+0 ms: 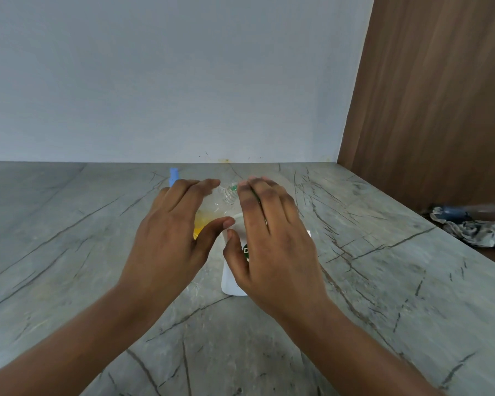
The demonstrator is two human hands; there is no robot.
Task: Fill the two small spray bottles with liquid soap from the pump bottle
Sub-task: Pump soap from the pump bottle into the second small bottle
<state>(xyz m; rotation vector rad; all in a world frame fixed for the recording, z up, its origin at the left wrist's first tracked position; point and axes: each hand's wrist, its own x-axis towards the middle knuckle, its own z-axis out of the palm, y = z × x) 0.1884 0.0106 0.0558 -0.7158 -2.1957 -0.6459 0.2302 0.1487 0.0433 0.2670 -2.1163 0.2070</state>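
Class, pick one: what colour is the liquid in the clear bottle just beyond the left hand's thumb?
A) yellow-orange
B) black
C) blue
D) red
A: yellow-orange liquid shows through the clear bottle beside the left hand.

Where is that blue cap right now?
In the head view the blue cap shows left of centre toward the back of the grey counter, poking out just beyond the left hand, with the clear bottle of yellow liquid to its right.

Single head-worn view, facing forward and down, close over countertop (383,281), wall (183,81) behind; edges seemingly warped.
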